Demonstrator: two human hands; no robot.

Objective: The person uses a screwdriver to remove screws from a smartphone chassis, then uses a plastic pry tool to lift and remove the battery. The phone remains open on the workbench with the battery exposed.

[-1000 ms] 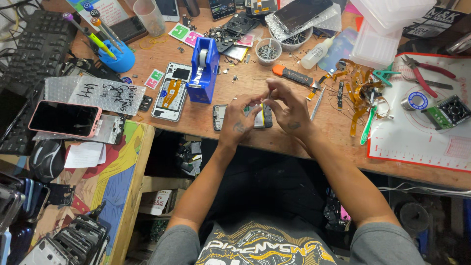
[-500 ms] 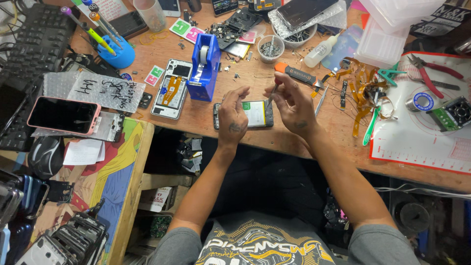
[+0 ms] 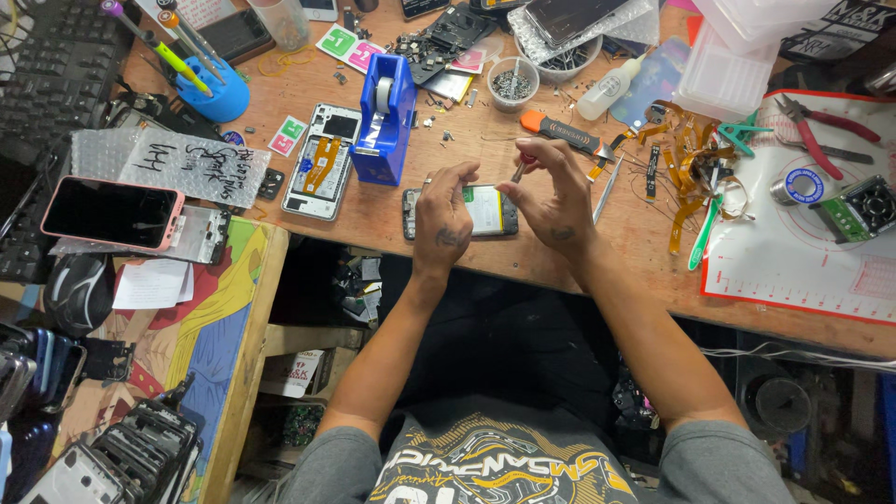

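At the desk's near edge we see our left hand (image 3: 443, 219) now lowered, fingers loosely spread on the opened phone (image 3: 481, 210). Beyond it, our right hand (image 3: 551, 191) has risen, pinching a small screwdriver (image 3: 519, 168).

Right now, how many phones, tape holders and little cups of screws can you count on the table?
Phones: 3 - opened phone under the left hand and right hand, open white phone, pink phone
Tape holders: 1 - blue tape holder
Screw cups: 1 - screw cup
Total: 5
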